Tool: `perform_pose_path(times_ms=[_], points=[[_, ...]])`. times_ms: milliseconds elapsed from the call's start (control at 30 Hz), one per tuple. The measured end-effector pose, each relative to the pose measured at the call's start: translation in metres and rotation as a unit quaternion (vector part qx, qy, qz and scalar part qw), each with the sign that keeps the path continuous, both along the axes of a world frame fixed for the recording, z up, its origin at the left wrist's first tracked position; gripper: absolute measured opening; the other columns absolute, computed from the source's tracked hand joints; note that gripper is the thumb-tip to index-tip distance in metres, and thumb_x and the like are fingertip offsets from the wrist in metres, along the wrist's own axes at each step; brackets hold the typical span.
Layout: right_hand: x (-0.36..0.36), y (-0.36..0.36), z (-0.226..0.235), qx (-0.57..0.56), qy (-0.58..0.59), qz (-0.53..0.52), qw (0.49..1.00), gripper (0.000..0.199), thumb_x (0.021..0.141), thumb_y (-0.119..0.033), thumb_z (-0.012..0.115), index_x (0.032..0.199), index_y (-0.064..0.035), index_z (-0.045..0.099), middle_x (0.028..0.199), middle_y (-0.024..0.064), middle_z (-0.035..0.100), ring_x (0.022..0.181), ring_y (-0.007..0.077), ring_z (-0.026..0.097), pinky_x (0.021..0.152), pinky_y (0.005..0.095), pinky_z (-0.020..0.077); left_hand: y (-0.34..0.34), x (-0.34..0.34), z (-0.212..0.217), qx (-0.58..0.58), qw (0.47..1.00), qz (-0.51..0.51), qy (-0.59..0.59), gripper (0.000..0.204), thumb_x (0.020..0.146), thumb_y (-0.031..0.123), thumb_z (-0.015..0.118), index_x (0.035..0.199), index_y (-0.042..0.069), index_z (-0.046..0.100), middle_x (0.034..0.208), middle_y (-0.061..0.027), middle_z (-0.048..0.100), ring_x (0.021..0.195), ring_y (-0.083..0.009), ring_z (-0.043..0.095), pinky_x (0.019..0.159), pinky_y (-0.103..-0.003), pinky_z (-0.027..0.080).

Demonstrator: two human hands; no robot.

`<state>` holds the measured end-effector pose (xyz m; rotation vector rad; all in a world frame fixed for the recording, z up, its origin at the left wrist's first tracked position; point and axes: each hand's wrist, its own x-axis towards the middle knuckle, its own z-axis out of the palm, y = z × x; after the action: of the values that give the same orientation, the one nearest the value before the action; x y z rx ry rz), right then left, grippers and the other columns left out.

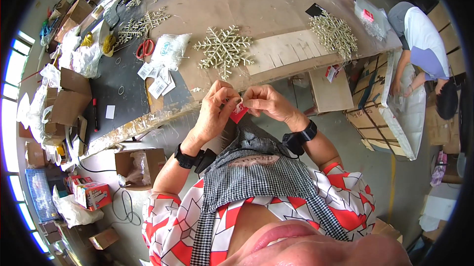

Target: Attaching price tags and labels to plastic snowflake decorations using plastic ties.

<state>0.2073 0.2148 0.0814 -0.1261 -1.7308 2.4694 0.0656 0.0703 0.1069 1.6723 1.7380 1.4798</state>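
Note:
Just off the table's near edge, my left hand (216,105) and my right hand (269,104) meet with pinched fingers. Between them is a small red card or tag (239,113) with some white on it. Both hands grip it near its top; the fingers hide part of it. Beyond them on the table lies a glittery gold snowflake ornament (225,50). Left of that are a clear plastic bag of small white pieces (171,50), several white printed labels (159,84) and red-handled scissors (145,49).
More gold snowflakes lie at the table's far left (148,23) and in a pile (335,34) at right. An opened cardboard box (73,99) and a red marker (95,114) are at left. At right, a co-worker (425,44) bends over a large carton (382,110).

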Motion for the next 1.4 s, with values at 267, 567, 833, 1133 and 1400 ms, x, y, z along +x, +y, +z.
perform_pose_path(times_ms=[267, 567, 833, 1133, 1400], points=[[0.006, -0.003, 0.01, 0.106, -0.031, -0.037, 0.993, 0.014, 0.087, -0.018, 0.062, 0.085, -0.0036, 0.061, 0.071, -0.003, 0.056, 0.06, 0.004, 0.046, 0.054, 0.0194, 0.0384, -0.001, 0.002, -0.01, -0.031, 0.999, -0.003, -0.016, 0.007, 0.085, 0.004, 0.06, 0.091, 0.002, 0.058, 0.09, -0.0083, 0.053, 0.08, -0.0209, 0.052, 0.067, -0.03, 0.044], [0.002, -0.009, -0.013, 0.174, -0.003, -0.056, 0.983, 0.011, 0.089, -0.013, 0.06, 0.086, -0.0032, 0.063, 0.071, -0.0037, 0.056, 0.062, 0.0023, 0.046, 0.054, 0.0195, 0.0388, -0.011, 0.002, -0.02, -0.068, 0.997, 0.019, -0.034, 0.006, 0.085, 0.004, 0.06, 0.09, 0.001, 0.059, 0.09, -0.0079, 0.055, 0.079, -0.0201, 0.055, 0.066, -0.029, 0.045], [-0.001, 0.005, -0.024, 0.276, -0.016, -0.126, 0.953, 0.01, 0.087, -0.011, 0.061, 0.085, -0.0012, 0.063, 0.07, -0.0031, 0.057, 0.067, 0.0018, 0.047, 0.06, 0.0217, 0.0424, -0.025, -0.016, -0.042, -0.045, 0.986, 0.143, -0.076, 0.008, 0.083, 0.003, 0.063, 0.09, 0.003, 0.066, 0.083, -0.0051, 0.059, 0.071, -0.0124, 0.051, 0.064, -0.025, 0.042], [-0.007, 0.014, -0.02, 0.483, -0.072, -0.205, 0.848, 0.016, 0.087, -0.013, 0.06, 0.082, 0.002, 0.061, 0.06, 0.0023, 0.056, 0.052, 0.0067, 0.042, 0.049, 0.0246, 0.036, -0.034, -0.036, -0.052, -0.108, 0.974, 0.198, 0.012, 0.014, 0.08, 0.006, 0.066, 0.093, 0.003, 0.067, 0.085, -0.0038, 0.062, 0.075, -0.0115, 0.055, 0.066, -0.024, 0.042], [-0.028, -0.016, -0.029, 0.474, -0.115, -0.218, 0.845, 0.013, 0.08, -0.01, 0.057, 0.073, 0.0002, 0.062, 0.062, 0.0143, 0.063, 0.055, 0.0265, 0.063, 0.054, 0.0351, 0.0484, -0.013, -0.023, -0.057, -0.079, 0.982, 0.173, 0.018, 0.014, 0.079, 0.009, 0.067, 0.092, 0.002, 0.068, 0.078, -0.006, 0.062, 0.07, -0.0147, 0.058, 0.066, -0.026, 0.046]])
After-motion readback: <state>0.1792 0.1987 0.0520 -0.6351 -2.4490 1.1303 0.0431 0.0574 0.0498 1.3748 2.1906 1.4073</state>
